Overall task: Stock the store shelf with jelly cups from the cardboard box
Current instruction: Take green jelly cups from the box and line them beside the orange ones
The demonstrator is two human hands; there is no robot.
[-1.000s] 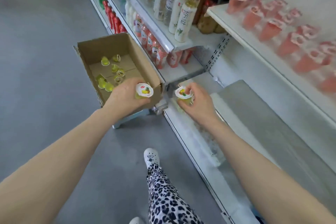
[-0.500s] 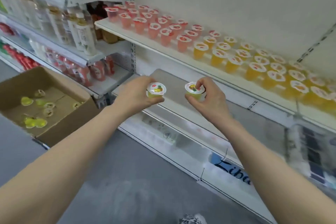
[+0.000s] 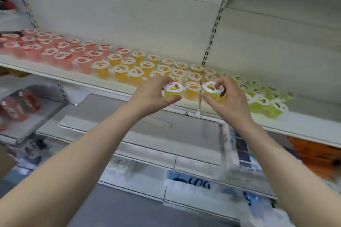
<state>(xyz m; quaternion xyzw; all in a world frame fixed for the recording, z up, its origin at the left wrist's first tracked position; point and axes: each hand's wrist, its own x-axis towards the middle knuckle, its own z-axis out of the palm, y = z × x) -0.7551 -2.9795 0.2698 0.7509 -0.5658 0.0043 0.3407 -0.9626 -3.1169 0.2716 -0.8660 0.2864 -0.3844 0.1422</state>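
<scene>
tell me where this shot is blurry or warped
Head view, centre: the yellow plastic jelly cup in the left hand and the second yellow cup in the right hand are fairly sharp. Head view, edges: the red jelly cups far left and white packaging bottom right smear; the slotted white uprights lean inward.

left grip curled, right grip curled

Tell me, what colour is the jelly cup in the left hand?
Yellow; the jelly cup shows best in the head view.

shelf bare beyond green cups, orange cups packed close
</scene>
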